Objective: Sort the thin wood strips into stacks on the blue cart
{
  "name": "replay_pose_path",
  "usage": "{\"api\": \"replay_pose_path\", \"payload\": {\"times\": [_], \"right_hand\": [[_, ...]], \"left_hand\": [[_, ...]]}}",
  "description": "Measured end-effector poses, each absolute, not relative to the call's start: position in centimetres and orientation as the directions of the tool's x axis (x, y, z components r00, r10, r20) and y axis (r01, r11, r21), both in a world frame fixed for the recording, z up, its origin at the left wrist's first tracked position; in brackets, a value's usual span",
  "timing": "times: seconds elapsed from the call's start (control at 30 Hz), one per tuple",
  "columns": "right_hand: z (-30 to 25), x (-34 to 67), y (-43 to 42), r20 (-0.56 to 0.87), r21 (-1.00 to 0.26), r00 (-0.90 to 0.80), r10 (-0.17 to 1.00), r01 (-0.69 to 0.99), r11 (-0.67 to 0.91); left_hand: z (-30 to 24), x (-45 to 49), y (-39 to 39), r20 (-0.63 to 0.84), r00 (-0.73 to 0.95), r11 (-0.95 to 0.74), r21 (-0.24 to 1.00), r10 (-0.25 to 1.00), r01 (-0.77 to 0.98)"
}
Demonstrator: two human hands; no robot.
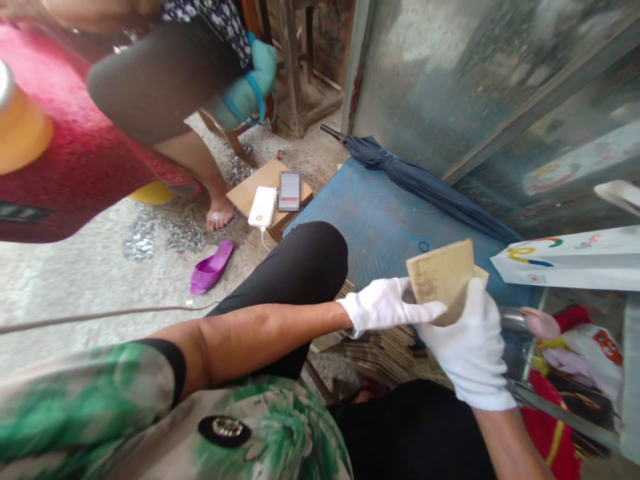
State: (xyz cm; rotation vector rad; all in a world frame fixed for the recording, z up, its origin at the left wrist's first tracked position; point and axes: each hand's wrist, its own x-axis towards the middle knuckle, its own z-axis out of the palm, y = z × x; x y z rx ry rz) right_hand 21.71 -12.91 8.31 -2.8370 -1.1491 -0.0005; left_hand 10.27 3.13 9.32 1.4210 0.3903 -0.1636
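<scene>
A thin, cream-coloured square board with darker smudges is held upright above my lap. The corner of a second pale board shows behind it. My left hand, in a white glove, grips the lower left edge, its thumb along the front. My right hand, also gloved in white, closes round the lower right side. Some of its fingers are hidden behind the boards. Below both hands, stacks of thin brownish boards lie between my knees, partly covered by my arms.
Ahead is a blue tabletop with a folded dark umbrella. A white power bank and a phone lie on a cardboard box. A white bag juts in at right. A purple slipper and another person's leg are left.
</scene>
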Motion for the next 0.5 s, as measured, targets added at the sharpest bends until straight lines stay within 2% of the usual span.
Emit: {"api": "replay_pose_path", "payload": {"times": [0.07,0.13,0.23,0.33,0.43,0.5], "right_hand": [[7.7,20.9,-12.6,0.027,-0.109,0.680,0.733,0.731,-0.674],[7.4,20.3,-12.0,-0.003,-0.170,0.648,0.762,0.750,-0.639],[8.0,20.0,-11.1,-0.103,-0.234,0.646,0.756,0.723,-0.650],[9.6,20.7,-10.4,-0.187,-0.193,0.619,0.763,0.739,-0.646],[12.3,22.1,-10.4,-0.186,-0.154,0.584,0.790,0.777,-0.611],[14.2,23.4,-10.8,-0.159,-0.144,0.618,0.770,0.757,-0.637]], "left_hand": [[9.0,10.3,3.1,-0.367,0.912,0.355,0.890,0.185,0.287],[8.5,10.4,2.9,-0.436,0.868,0.429,0.849,0.239,0.308],[8.0,10.3,2.7,-0.489,0.827,0.356,0.852,0.277,0.384],[8.2,10.2,2.5,-0.472,0.826,0.306,0.871,0.308,0.384],[8.7,10.2,2.5,-0.422,0.849,0.328,0.889,0.318,0.319],[8.9,10.2,2.5,-0.396,0.860,0.297,0.905,0.321,0.306]]}}
